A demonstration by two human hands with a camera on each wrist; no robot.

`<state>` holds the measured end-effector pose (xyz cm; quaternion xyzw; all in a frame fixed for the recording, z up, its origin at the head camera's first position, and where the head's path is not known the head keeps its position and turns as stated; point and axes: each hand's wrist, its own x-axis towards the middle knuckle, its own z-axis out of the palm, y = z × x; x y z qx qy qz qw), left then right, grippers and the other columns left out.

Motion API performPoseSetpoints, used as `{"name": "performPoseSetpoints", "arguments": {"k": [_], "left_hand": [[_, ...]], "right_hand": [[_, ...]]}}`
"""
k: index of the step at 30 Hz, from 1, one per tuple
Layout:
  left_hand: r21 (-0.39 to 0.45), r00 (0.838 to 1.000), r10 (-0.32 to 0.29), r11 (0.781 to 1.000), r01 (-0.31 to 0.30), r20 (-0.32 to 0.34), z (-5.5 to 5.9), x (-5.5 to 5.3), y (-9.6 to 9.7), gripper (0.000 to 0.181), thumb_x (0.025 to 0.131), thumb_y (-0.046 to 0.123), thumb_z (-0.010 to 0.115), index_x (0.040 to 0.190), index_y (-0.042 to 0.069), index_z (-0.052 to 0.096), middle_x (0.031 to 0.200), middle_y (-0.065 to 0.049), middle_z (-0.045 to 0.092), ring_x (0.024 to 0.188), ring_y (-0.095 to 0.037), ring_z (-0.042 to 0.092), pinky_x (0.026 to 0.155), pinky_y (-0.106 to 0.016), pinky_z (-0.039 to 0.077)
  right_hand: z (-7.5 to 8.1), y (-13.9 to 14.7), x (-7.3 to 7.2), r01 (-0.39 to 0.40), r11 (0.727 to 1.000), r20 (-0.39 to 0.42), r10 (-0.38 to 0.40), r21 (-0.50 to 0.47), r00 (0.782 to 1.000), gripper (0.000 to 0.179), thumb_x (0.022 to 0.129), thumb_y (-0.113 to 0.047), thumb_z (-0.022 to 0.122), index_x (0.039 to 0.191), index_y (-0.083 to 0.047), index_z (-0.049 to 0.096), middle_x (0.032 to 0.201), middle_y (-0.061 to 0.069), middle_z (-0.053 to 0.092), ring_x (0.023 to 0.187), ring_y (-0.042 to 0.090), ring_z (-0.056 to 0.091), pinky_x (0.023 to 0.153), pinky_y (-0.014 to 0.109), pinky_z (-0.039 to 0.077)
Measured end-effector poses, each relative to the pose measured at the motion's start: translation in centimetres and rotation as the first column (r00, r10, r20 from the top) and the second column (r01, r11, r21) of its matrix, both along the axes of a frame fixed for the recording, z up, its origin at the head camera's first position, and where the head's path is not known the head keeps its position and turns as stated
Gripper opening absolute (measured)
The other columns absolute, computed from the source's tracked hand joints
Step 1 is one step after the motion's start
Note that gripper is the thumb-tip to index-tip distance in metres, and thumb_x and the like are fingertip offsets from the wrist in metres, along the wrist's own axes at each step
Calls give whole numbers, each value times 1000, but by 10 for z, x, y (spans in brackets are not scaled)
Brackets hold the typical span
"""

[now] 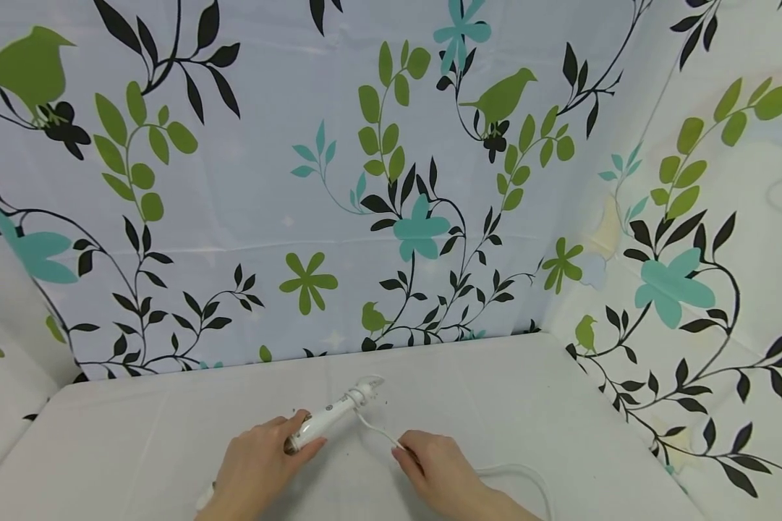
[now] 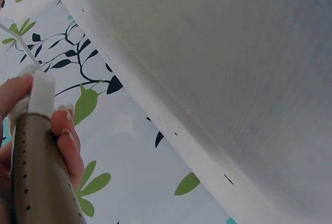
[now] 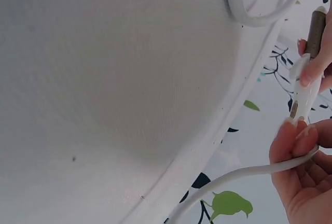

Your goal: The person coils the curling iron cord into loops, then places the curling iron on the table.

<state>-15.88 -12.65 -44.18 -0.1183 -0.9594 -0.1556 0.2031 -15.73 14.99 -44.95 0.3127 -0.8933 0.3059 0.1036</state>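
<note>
A white-handled styling wand, seemingly a curling iron (image 1: pixel 328 420), points away and to the right above the table in the head view. My left hand (image 1: pixel 260 459) grips it near its lower end. The left wrist view shows its brownish barrel (image 2: pixel 41 167), lined with small dark holes, beside the fingers (image 2: pixel 70 143). A white cord (image 1: pixel 372 428) runs from the handle's far part to my right hand (image 1: pixel 439 467), which pinches it between thumb and fingers. In the right wrist view, the cord (image 3: pixel 238 172) trails out of that hand.
A white-covered table (image 1: pixel 527 405) lies under both hands. Behind it hangs a patterned cloth (image 1: pixel 247 181) with leaves and birds, and another (image 1: pixel 749 289) stands on the right. More cord (image 1: pixel 521 470) curves across the table right of my right hand.
</note>
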Motion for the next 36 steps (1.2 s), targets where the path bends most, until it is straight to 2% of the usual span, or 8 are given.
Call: {"name": "performPoseSetpoints", "arguments": {"k": [6,10,14,19,22,27,31,36], "left_hand": [[11,1000,30,999,-30,5,2,-4,-7,39,78,43,83,106,16,74,65,7,59,49,-5,38,44,-25,33],[9,997,52,999,-53,61,2,-7,-13,35,79,41,83,103,17,73,63,7,56,49,-8,38,44,-27,33],[14,994,48,999,-50,103,1,-7,-14,34,80,41,82,103,19,73,62,8,53,49,-8,38,44,-27,33],[4,988,43,999,-44,151,4,-7,-11,35,81,41,81,106,18,74,63,7,54,51,-9,40,46,-28,34],[-18,985,34,999,-31,168,5,-6,-9,36,81,41,81,106,17,74,63,7,55,52,-9,40,47,-29,34],[-48,991,13,999,-7,135,2,-3,-4,41,78,42,82,107,14,76,68,5,62,51,-7,39,48,-26,34],[-60,994,4,998,2,109,1,-2,-1,42,78,43,83,107,14,77,71,4,66,50,-5,38,48,-24,35],[-107,996,-32,993,41,87,1,-1,1,45,79,47,81,109,14,76,69,6,64,50,-4,38,49,-25,38]], "right_hand": [[2,4,1,-19,995,-163,34,94,986,18,101,-19,60,83,-16,60,64,-17,42,54,-8,32,50,6,25],[4,8,2,-41,988,-241,76,147,968,12,101,-21,60,90,-18,65,71,-16,57,61,-7,45,56,7,37],[4,13,-1,-82,985,-369,133,150,920,7,98,-20,64,94,-18,68,81,-13,65,69,-3,53,64,9,44],[13,16,-5,-148,974,-483,214,171,849,8,100,-19,61,95,-17,67,77,-14,59,65,0,44,62,6,35],[21,16,-7,-158,965,-513,245,209,823,12,102,-19,57,96,-16,67,76,-13,59,65,3,42,63,9,35],[37,14,-13,-172,961,-574,267,215,774,5,97,-12,64,95,-15,67,75,-11,59,65,4,43,63,10,37],[49,12,-19,-195,961,-630,274,194,726,10,90,-7,71,94,-16,68,76,-10,58,66,6,43,64,11,38],[63,7,-26,-201,957,-657,290,210,695,6,93,-10,69,92,-16,69,77,-8,58,68,9,42,65,15,37]]}}
